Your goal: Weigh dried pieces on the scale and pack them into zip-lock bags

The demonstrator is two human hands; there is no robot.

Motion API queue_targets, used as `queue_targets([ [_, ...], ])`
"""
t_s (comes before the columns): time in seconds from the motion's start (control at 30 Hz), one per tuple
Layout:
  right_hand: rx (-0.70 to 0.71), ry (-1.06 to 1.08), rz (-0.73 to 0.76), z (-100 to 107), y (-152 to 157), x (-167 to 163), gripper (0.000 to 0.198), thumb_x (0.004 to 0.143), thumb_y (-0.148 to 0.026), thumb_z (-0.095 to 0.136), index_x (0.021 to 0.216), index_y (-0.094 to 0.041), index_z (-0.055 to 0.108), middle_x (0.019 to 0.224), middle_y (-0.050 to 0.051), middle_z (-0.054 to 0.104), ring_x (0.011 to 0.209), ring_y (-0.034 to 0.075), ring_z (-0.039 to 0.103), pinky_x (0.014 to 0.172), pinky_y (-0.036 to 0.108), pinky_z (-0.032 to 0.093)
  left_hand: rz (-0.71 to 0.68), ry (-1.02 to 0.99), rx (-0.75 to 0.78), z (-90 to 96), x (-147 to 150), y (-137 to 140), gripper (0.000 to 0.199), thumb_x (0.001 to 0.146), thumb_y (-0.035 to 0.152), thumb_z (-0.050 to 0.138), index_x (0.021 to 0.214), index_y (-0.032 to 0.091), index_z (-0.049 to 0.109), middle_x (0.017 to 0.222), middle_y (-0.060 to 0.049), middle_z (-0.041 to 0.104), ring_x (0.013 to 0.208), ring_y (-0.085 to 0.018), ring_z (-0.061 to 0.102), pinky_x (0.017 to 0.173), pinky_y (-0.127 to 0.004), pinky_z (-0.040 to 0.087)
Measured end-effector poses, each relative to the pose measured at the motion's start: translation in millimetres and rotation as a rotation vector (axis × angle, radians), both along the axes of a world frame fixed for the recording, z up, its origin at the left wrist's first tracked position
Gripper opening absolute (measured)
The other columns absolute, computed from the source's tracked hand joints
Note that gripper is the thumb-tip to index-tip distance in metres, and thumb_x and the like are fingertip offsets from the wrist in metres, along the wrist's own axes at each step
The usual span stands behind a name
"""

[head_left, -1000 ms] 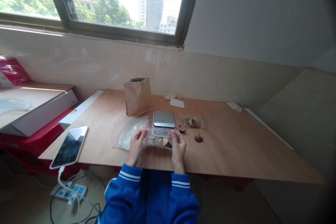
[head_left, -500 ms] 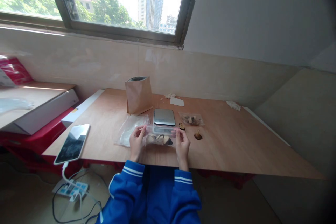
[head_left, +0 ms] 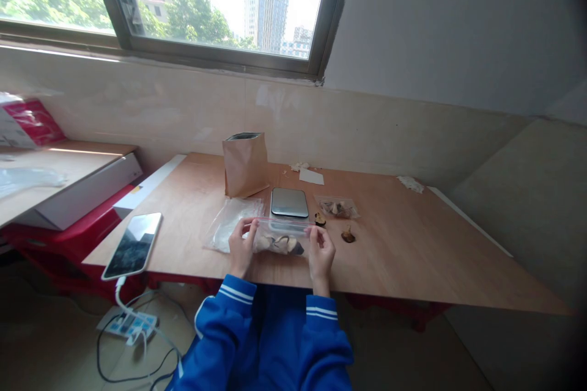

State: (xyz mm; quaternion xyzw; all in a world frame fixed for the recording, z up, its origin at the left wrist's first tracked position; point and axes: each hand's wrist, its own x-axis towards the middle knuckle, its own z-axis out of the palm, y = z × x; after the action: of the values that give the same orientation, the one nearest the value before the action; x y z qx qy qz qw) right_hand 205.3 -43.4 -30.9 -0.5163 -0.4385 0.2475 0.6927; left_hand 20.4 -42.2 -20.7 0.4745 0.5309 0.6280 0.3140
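Note:
A clear zip bag (head_left: 280, 244) with a pink-red seal strip hangs stretched between my hands above the table's near edge. Dried mushroom pieces lie along its bottom. My left hand (head_left: 242, 247) pinches the bag's top left corner, and my right hand (head_left: 321, 252) pinches the top right corner. Just beyond the bag is a flat scale (head_left: 289, 202) with a silver top. Two loose dried mushrooms, one by the scale (head_left: 320, 219) and one farther right (head_left: 348, 234), rest on the wood. Another filled zip bag (head_left: 338, 208) lies flat behind them.
Flat clear bags (head_left: 224, 227) lie left of my left hand. An open brown paper pouch (head_left: 246, 165) stands behind them. A phone (head_left: 132, 245) with a charging cable sits at the table's left edge, above a power strip (head_left: 131, 325). A white card (head_left: 311, 177) is at the back.
The view has shifted slightly, so everything sits a little to the right. Both hands keep their pinch on the zip bag, which looks almost unchanged.

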Motion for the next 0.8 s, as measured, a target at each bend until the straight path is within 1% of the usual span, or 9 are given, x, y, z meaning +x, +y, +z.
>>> queue_targets([
  [0.07, 0.004, 0.002, -0.017, -0.7, 0.4, -0.5, 0.040, 0.084, -0.053, 0.057, 0.082, -0.014, 0.064, 0.080, 0.008, 0.069, 0.074, 0.019, 0.064, 0.076, 0.035, 0.052, 0.002, -0.017, -0.009, -0.2, 1.4, 1.1, 0.032, 0.081, 0.051, 0.061, 0.087, 0.020, 0.063, 0.085, -0.006, 0.070, 0.083, -0.022, 0.066, 0.076, -0.032, 0.048],
  [0.17, -0.025, 0.044, 0.012, -1.5, 1.2, 0.2, 0.042, 0.084, -0.055, 0.056, 0.086, -0.014, 0.065, 0.079, 0.009, 0.070, 0.075, 0.020, 0.066, 0.076, 0.035, 0.053, -0.041, -0.083, -0.020, -2.1, 2.8, 3.8, 0.034, 0.081, 0.052, 0.061, 0.086, 0.019, 0.062, 0.082, -0.005, 0.068, 0.081, -0.021, 0.065, 0.075, -0.030, 0.048],
  [0.3, -0.057, 0.064, 0.069, -2.7, 2.2, 1.7, 0.044, 0.081, -0.056, 0.059, 0.093, -0.014, 0.067, 0.083, 0.010, 0.072, 0.079, 0.022, 0.067, 0.076, 0.036, 0.053, -0.130, -0.164, -0.009, -5.2, 3.0, 5.7, 0.033, 0.078, 0.048, 0.065, 0.089, 0.017, 0.063, 0.089, -0.005, 0.067, 0.087, -0.019, 0.064, 0.081, -0.030, 0.047],
  [0.37, -0.064, 0.048, 0.086, -3.3, 2.5, 2.2, 0.043, 0.080, -0.055, 0.061, 0.095, -0.014, 0.067, 0.086, 0.010, 0.072, 0.079, 0.022, 0.067, 0.076, 0.036, 0.053, -0.151, -0.182, -0.001, -5.4, 3.4, 5.0, 0.032, 0.077, 0.046, 0.067, 0.090, 0.018, 0.063, 0.089, -0.005, 0.068, 0.088, -0.019, 0.064, 0.082, -0.030, 0.047],
  [0.63, -0.064, 0.080, 0.103, -5.3, 2.7, 4.7, 0.038, 0.078, -0.049, 0.065, 0.091, -0.014, 0.067, 0.085, 0.009, 0.071, 0.080, 0.021, 0.066, 0.075, 0.034, 0.053, -0.139, -0.132, 0.029, 2.5, 4.8, 0.5, 0.027, 0.080, 0.043, 0.065, 0.087, 0.017, 0.063, 0.083, -0.003, 0.065, 0.082, -0.017, 0.061, 0.078, -0.029, 0.046],
  [0.8, -0.080, 0.108, 0.078, -3.1, 1.3, 3.6, 0.037, 0.078, -0.047, 0.066, 0.091, -0.013, 0.067, 0.087, 0.009, 0.070, 0.080, 0.021, 0.066, 0.073, 0.033, 0.053, -0.120, -0.099, 0.037, 0.9, 5.3, 0.7, 0.027, 0.081, 0.044, 0.064, 0.087, 0.018, 0.063, 0.083, -0.003, 0.065, 0.082, -0.017, 0.061, 0.078, -0.029, 0.046],
])
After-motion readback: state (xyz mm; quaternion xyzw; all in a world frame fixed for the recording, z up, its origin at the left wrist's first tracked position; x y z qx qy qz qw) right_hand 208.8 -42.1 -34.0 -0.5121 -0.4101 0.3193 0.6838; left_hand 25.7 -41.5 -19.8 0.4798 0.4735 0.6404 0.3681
